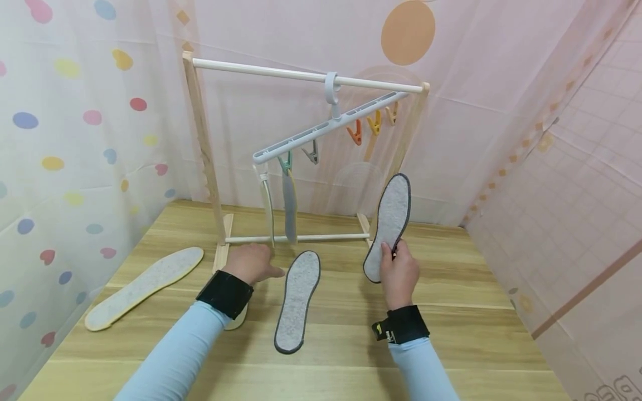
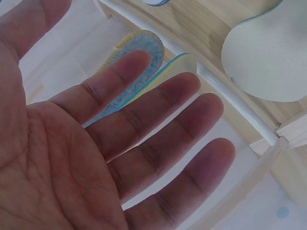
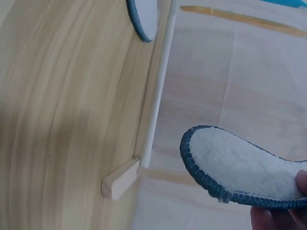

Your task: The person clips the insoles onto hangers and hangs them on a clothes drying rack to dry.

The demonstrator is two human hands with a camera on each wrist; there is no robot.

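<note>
My right hand [image 1: 399, 274] pinches a grey felt insole [image 1: 393, 214] with dark stitched edging near its lower end, thumb on the front. In the right wrist view the same insole [image 3: 240, 165] is raised in front of the curtain. My left hand [image 1: 251, 263] is empty, and its fingers [image 2: 168, 139] are extended in the left wrist view. Just right of it, a matching dark-edged insole [image 1: 297, 303] lies on the table. Two insoles hang edge-on from the hanger: a pale one [image 1: 268, 206] on a white clip and a grey-blue one [image 1: 289, 203] on a green clip [image 1: 285, 162].
A wooden rack [image 1: 205, 139] with a white top bar [image 1: 261, 69] carries the slanted clip hanger [image 1: 306, 135]. Grey [image 1: 313, 153], orange [image 1: 355, 133] and yellow [image 1: 374, 123] clips hang unloaded. A yellow-edged insole [image 1: 145, 287] lies left; another [image 1: 238, 320] is mostly hidden by my left arm.
</note>
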